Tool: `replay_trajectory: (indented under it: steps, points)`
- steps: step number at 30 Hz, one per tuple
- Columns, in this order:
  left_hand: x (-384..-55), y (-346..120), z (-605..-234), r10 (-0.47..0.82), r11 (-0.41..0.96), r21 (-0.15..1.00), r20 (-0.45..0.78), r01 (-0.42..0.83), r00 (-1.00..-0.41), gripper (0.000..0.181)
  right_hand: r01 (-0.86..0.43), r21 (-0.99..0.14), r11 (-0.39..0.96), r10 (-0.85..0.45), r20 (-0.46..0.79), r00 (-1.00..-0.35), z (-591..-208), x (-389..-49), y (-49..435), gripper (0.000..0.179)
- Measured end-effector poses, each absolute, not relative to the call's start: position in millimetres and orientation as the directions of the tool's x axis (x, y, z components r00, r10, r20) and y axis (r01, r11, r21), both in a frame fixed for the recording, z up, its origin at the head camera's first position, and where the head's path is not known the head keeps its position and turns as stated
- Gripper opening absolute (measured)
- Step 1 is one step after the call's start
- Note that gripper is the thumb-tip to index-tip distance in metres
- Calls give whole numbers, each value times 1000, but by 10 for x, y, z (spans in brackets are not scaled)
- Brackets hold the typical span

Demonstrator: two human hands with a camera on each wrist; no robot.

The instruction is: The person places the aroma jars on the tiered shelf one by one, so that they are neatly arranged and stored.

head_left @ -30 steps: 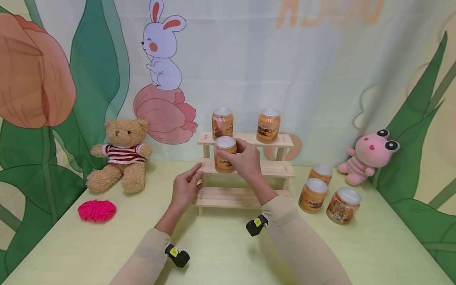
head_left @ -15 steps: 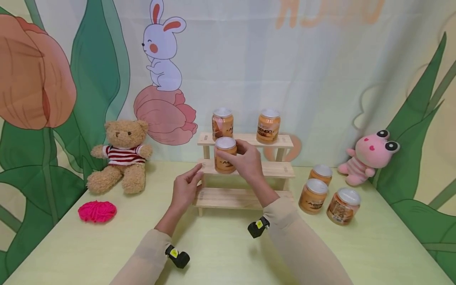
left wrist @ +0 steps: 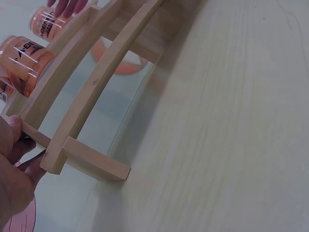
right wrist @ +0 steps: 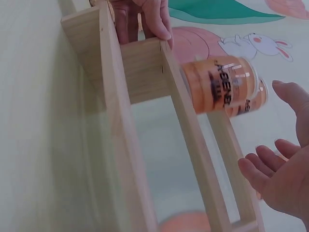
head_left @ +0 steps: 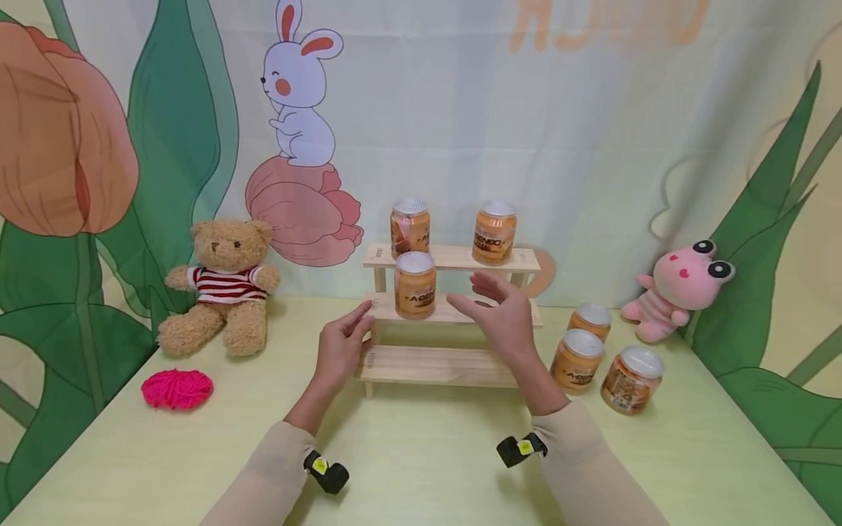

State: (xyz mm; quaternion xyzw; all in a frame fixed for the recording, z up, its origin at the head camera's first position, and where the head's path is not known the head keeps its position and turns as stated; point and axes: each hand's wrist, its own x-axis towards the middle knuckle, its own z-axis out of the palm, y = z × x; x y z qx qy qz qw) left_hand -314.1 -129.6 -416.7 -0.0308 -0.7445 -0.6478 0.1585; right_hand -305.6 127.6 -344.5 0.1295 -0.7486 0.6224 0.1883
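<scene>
A three-tier wooden display stand stands mid-table. An orange-labelled jar with a pale lid is upright on the left of its middle tier, also seen in the right wrist view as a jar. My left hand holds the stand's left side, its fingertips at the end of the middle tier; in the left wrist view part of that hand shows at the frame. My right hand hovers right of the jar, apart from it, fingers spread and holding nothing.
On the top tier stand two similar jars, a left jar and a right jar. Three more, including a front jar, stand right on the table. A teddy bear, pink yarn and a pink frog plush lie at the sides.
My right hand has let go of the jar on the middle tier and moved right, its fingers opening. The jar stays in place, and my left hand has not moved.
</scene>
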Motion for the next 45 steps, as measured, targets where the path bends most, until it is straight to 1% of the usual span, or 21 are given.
replay_trajectory:
  steps: [4,9,12,14,18,21,25,28,32,39,41,45]
  points:
    - [-3144,-1319,-4162,-178,157,955,278,252,-944,36,-447,-869,211,63,468,-881,-3509,-2996,1476,59]
    - [-3154,-1329,-4155,-164,148,952,290,267,-943,37,-431,-865,256,102,468,-878,-3538,-2954,1751,56]
    - [-3156,-1331,-4168,-159,146,955,279,257,-947,37,-422,-855,300,123,474,-872,-3520,-2933,1925,56]
    - [-3152,-1335,-4178,-160,152,955,277,254,-947,37,-409,-848,338,115,468,-876,-3504,-2922,2038,57]
    - [-3153,-1341,-4179,-163,165,951,286,260,-944,37,-380,-818,433,24,432,-902,-3470,-2927,2277,61]
    - [-3156,-1339,-4180,-161,168,953,280,253,-946,38,-341,-790,510,-35,377,-926,-3454,-2942,2475,66]
    - [-3157,-1327,-4184,-161,160,956,271,246,-949,38,-275,-752,599,-56,303,-951,-3422,-2945,2757,73]
    - [-3159,-1313,-4179,-160,157,955,275,251,-948,37,-251,-731,635,-68,271,-960,-3395,-2928,2980,77]
    - [-3156,-1302,-4159,-163,165,952,283,256,-945,37,-257,-706,661,-115,242,-963,-3402,-2915,3260,75]
    - [-3157,-1301,-4158,-167,161,955,276,250,-947,37,-336,-680,652,-282,194,-940,-3490,-2878,3628,64]
    - [-3158,-1297,-4166,-167,152,956,274,249,-947,37,-346,-689,637,-310,183,-933,-3533,-2860,3721,64]
    - [-3155,-1291,-4179,-162,141,957,274,252,-948,37,-334,-691,640,-323,153,-934,-3613,-2802,3888,66]
